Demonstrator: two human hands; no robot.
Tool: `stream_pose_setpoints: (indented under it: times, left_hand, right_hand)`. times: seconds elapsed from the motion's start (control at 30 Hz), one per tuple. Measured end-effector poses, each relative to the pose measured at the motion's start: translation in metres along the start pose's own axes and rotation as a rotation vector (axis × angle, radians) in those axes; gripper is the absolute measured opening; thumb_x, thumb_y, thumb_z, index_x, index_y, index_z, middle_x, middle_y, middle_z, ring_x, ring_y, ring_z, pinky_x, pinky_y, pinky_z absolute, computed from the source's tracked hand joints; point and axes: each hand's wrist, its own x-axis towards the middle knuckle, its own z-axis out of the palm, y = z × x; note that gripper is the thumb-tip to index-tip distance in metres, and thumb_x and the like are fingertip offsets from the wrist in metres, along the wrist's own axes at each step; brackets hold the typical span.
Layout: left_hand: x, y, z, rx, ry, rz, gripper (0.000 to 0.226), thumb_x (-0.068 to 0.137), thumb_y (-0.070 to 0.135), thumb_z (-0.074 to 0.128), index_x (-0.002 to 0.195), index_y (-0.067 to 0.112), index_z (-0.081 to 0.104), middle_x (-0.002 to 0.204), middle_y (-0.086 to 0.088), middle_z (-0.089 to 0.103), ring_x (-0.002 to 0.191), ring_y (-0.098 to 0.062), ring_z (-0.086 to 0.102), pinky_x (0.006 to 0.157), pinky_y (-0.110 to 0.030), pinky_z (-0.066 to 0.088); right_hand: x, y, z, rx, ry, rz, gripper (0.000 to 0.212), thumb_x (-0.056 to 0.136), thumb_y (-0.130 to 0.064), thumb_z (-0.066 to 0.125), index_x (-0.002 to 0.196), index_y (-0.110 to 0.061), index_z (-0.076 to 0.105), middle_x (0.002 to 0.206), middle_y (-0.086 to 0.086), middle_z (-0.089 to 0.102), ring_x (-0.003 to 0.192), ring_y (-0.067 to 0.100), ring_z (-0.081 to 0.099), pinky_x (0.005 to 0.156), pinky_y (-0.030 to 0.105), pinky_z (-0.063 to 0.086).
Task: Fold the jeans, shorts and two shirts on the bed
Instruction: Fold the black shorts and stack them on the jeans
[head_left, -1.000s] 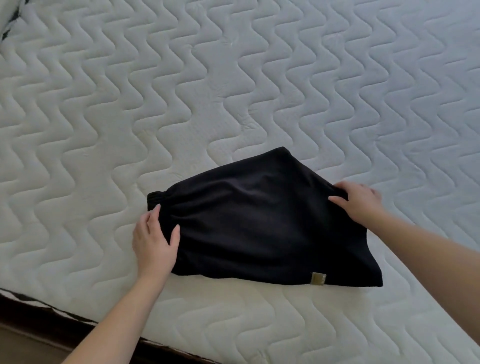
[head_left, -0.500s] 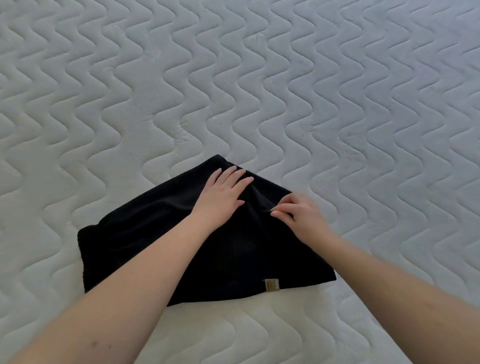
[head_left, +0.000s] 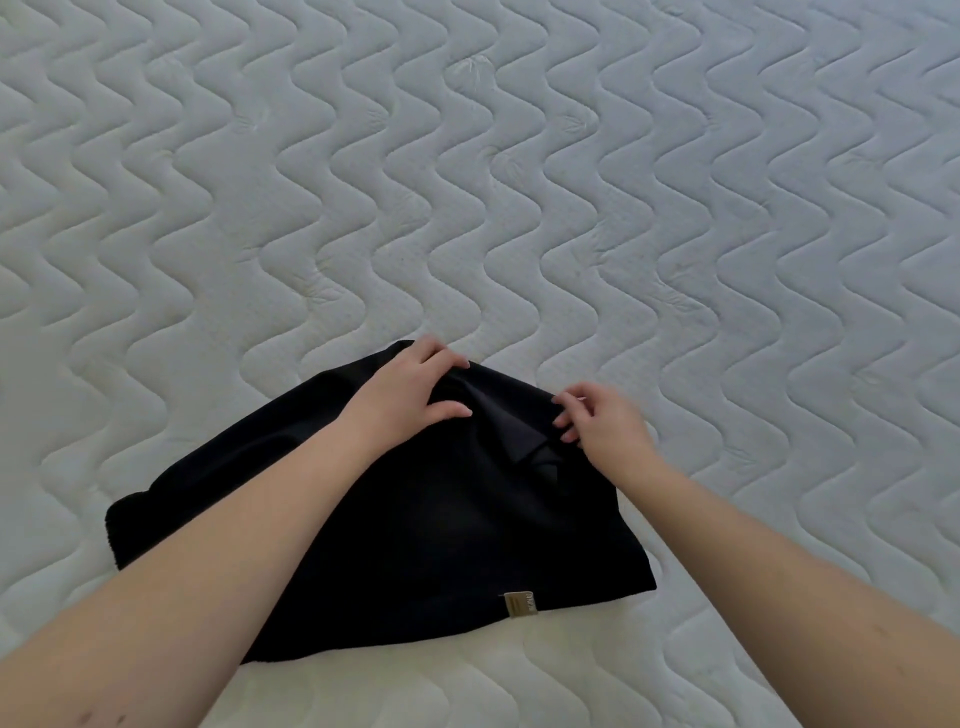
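Note:
Black shorts lie folded in half on the white quilted mattress, with a small tan label at the near hem. My left hand rests on the far corner of the shorts, fingers curled into the cloth and bunching it. My right hand is just to the right, fingertips pinching the fabric edge where a small flap is turned over. Both forearms reach in from the bottom of the view. No jeans or shirts are in view.
The mattress fills the whole view with a wavy stitched pattern. No edge of the bed shows in this frame.
My left hand moved from the waistband at the left to the far corner and now curls into the cloth. My right hand pinches the edge, and a small flap has turned over.

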Motion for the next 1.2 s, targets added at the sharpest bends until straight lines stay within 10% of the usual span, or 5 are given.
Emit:
stream_pose_setpoints:
  times: [0.3,0.43,0.7,0.93,1.2]
  left_hand:
    - [-0.003,-0.004,0.0,0.08,0.174,-0.085,0.015,0.096,0.025,0.062,0.103,0.015,0.07,0.08,-0.002,0.069,0.084,-0.023,0.064,0.083,-0.036,0.042]
    - [0.013,-0.007,-0.003,0.165,0.288,-0.163,0.016,0.089,0.028,0.068,0.104,0.022,0.071,0.103,0.002,0.067,0.108,-0.023,0.056,0.096,-0.041,0.034]
    - [0.044,-0.031,-0.016,-0.04,0.007,-0.505,0.042,0.091,0.045,0.063,0.127,0.026,0.056,0.125,0.002,0.06,0.119,-0.022,0.054,0.103,-0.046,0.043]
    - [0.049,-0.044,-0.017,-0.056,-0.04,-0.496,0.044,0.082,0.031,0.078,0.12,0.02,0.056,0.122,-0.005,0.054,0.11,-0.023,0.053,0.098,-0.035,0.044]
    - [0.042,-0.052,-0.019,-0.141,0.108,-0.491,0.001,0.093,0.024,0.064,0.092,0.023,0.064,0.093,0.007,0.064,0.089,-0.013,0.055,0.081,-0.026,0.039]
  right_hand:
    - [-0.008,-0.012,0.004,0.441,0.004,0.19,0.03,0.093,-0.023,0.065,0.119,-0.025,0.05,0.102,0.007,0.068,0.088,0.024,0.068,0.08,0.036,0.057]
    - [-0.003,-0.035,0.003,1.225,-0.066,0.236,0.033,0.097,-0.001,0.053,0.124,-0.021,0.052,0.111,0.004,0.065,0.101,0.017,0.064,0.095,0.032,0.05]
    - [0.019,-0.048,-0.016,1.373,0.009,0.244,0.052,0.098,0.003,0.048,0.141,-0.025,0.04,0.138,0.007,0.051,0.128,0.018,0.052,0.114,0.041,0.035]
    - [0.019,-0.035,-0.005,0.218,0.183,0.103,0.037,0.088,-0.04,0.067,0.117,-0.03,0.047,0.1,0.0,0.066,0.088,0.013,0.066,0.078,0.03,0.052]
    - [0.027,-0.044,0.002,0.261,0.1,-0.001,0.055,0.086,-0.029,0.073,0.133,-0.037,0.046,0.102,0.003,0.069,0.098,0.014,0.066,0.093,0.032,0.051]
